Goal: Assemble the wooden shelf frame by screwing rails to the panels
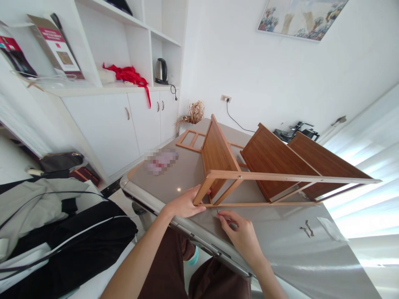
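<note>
Left hand clasps tiered brown wooden rack; at five o'clock, right hand pinches thin dark rod, best kept straight.

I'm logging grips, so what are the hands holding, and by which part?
The left hand holds the wooden shelf unit by its frame's near left corner; the right hand pinches a thin thing whose gripped part I can't tell.

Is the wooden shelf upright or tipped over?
Tipped over; the wooden shelf has its boards on edge and a long rail along the tabletop.
</note>
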`<control>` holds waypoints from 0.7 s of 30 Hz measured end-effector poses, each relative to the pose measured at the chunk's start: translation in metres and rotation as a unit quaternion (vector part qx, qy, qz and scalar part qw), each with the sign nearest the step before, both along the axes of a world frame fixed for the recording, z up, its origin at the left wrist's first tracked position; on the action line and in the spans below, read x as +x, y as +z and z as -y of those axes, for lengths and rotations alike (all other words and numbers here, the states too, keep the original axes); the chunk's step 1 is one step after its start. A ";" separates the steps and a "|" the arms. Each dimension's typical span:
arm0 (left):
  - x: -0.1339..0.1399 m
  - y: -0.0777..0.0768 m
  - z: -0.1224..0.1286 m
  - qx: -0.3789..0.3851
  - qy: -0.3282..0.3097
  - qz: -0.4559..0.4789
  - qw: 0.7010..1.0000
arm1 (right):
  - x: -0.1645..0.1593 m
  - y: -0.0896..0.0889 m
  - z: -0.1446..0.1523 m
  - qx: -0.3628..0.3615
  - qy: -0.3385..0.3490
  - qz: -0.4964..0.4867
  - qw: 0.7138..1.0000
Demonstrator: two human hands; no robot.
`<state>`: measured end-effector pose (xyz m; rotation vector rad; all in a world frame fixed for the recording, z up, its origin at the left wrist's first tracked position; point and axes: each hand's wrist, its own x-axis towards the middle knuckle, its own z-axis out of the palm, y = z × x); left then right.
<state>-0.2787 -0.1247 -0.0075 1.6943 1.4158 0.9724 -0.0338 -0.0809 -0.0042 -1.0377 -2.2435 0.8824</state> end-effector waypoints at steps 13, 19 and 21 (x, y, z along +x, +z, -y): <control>-0.001 0.000 -0.001 0.008 0.000 -0.012 1.000 | 0.000 -0.006 0.001 -0.006 0.032 -0.003 0.999; 0.000 0.004 0.001 0.025 0.006 -0.045 0.999 | 0.000 -0.011 -0.001 0.023 0.039 -0.035 0.998; 0.000 0.004 0.002 0.018 0.008 -0.046 0.999 | 0.000 -0.015 -0.002 0.024 0.039 -0.043 0.998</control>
